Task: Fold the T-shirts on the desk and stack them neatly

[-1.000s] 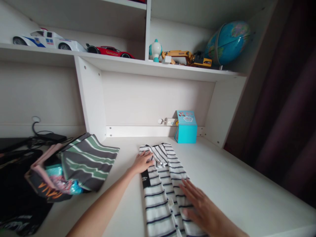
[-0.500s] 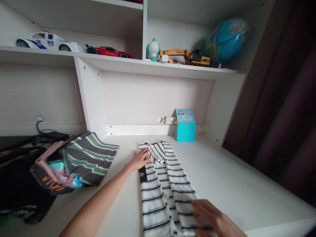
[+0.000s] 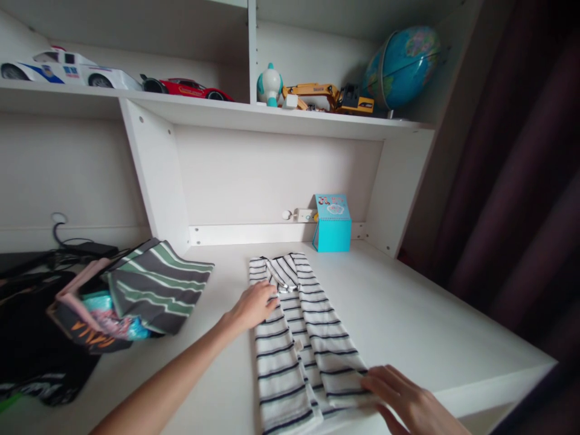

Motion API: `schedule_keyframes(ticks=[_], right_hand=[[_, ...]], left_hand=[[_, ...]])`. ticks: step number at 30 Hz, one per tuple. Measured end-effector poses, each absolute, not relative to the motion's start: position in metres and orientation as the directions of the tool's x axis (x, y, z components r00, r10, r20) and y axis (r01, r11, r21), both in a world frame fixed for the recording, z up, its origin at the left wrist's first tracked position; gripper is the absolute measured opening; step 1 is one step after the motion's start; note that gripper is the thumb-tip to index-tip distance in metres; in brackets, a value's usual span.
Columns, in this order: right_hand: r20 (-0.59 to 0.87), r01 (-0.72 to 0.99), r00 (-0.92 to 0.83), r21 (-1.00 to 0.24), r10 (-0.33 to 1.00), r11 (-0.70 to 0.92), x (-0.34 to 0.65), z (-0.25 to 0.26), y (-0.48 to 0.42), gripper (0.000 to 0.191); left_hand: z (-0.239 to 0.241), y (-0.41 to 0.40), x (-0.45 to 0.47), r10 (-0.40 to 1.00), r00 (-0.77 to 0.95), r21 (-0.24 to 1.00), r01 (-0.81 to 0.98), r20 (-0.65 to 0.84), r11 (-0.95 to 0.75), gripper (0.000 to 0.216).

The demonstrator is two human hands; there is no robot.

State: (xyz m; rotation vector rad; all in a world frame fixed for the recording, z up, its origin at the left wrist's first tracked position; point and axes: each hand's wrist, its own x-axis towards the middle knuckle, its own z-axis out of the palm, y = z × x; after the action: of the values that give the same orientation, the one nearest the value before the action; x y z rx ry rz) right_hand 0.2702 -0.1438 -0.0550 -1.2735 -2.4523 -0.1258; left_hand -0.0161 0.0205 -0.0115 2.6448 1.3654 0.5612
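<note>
A white shirt with dark stripes (image 3: 329, 329) lies on the white desk, its sides folded inward into a long strip. Its collar end points to the back wall, and a small white label shows along the middle. My left hand (image 3: 256, 304) is over the upper left side of the shirt, palm down, fingers loosely bent and covering the dark patch there. At the lower right edge, my right hand (image 3: 403, 396) touches the fabric with its fingertips, thumb held apart from the fingers. Both hands look open.
On the left lie a grey-and-green striped cloth (image 3: 158, 284), a pink-edged container (image 3: 75, 290) with packets, and black fabric (image 3: 31, 344). A turquoise desk calendar (image 3: 334, 234) stands behind. Toy cars (image 3: 190, 89), a toy excavator (image 3: 312, 90) and a globe (image 3: 408, 66) sit on the shelf.
My left hand has slid down from the collar along the shirt's left side. My right hand has shifted to the shirt's lower right edge. The view has turned slightly right.
</note>
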Motion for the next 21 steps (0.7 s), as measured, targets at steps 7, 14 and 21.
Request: schedule_keyframes(ticks=[7,14,21], right_hand=[[0.500,0.795,-0.528,0.006,0.687,0.607,0.268,-0.061,-0.142,0.025],[0.539,0.775,-0.564,0.085,0.625,0.626,0.270,-0.056,-0.145,0.023],[0.659,0.874,-0.386,0.038,0.646,0.484,0.280,-0.073,-0.144,0.016]], left_hand=[[-0.012,-0.128,-0.022,0.645,0.723,0.206,0.612,0.247,-0.764,0.016],[-0.044,-0.144,-0.036,0.747,0.579,0.330,0.671,0.326,-0.664,0.005],[-0.036,-0.142,-0.036,0.744,0.591,0.346,0.658,0.313,-0.669,0.008]])
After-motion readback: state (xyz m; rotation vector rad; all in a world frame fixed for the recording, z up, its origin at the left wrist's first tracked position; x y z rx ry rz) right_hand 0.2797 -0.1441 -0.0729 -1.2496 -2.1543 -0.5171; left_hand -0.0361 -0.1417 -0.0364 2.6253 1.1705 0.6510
